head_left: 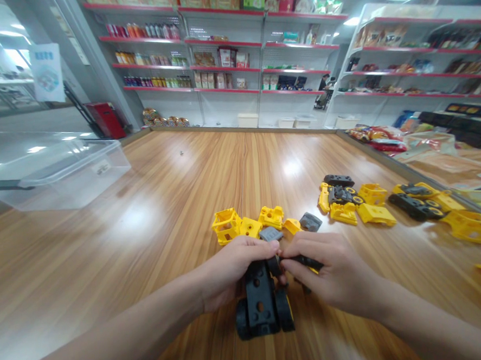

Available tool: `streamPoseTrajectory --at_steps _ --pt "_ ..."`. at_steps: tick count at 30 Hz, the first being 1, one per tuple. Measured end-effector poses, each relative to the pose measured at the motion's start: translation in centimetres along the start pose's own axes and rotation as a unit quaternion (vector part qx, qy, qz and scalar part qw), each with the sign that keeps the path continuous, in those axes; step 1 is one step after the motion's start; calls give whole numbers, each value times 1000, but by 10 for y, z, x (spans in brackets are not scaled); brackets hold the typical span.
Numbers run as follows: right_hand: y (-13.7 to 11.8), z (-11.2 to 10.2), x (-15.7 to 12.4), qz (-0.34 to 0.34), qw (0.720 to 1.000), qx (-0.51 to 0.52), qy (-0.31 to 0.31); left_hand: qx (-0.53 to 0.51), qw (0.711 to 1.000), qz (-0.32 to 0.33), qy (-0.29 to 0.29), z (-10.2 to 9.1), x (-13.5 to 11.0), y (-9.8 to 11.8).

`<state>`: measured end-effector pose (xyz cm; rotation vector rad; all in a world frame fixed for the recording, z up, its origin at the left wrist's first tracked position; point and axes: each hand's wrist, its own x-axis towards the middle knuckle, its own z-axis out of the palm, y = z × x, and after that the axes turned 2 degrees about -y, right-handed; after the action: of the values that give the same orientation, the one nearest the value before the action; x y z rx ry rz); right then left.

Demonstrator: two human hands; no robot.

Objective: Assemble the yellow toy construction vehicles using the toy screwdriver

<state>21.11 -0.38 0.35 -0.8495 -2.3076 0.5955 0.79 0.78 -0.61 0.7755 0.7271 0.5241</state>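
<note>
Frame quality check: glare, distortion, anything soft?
Head view: bright glare patches on the wooden tabletop; head view: shelving leans outward at the sides, like wide-angle distortion; head view: distant shelf labels too soft to read; head view: black chassis dark, holes discernible.

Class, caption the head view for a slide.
Left hand holding a black wheeled chassis, right hand beside one wheel, yellow parts beyond.

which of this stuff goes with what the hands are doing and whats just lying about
Likely the job:
black wheeled chassis in the left hand
dark object in the right hand
yellow parts and grey parts just beyond

Apparently lying about:
separate toy parts farther right
clear plastic bin
packets
</note>
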Motion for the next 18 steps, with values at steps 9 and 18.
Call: streamPoseTrajectory --at_steps 9,18 --pt "-3 0 -1 35 999 -4 -1 -22 999 5 -23 -3 1 -2" --pt "-1 -1 -2 48 996 -30 -69 -8 1000 -10 -10 0 -1 -1"
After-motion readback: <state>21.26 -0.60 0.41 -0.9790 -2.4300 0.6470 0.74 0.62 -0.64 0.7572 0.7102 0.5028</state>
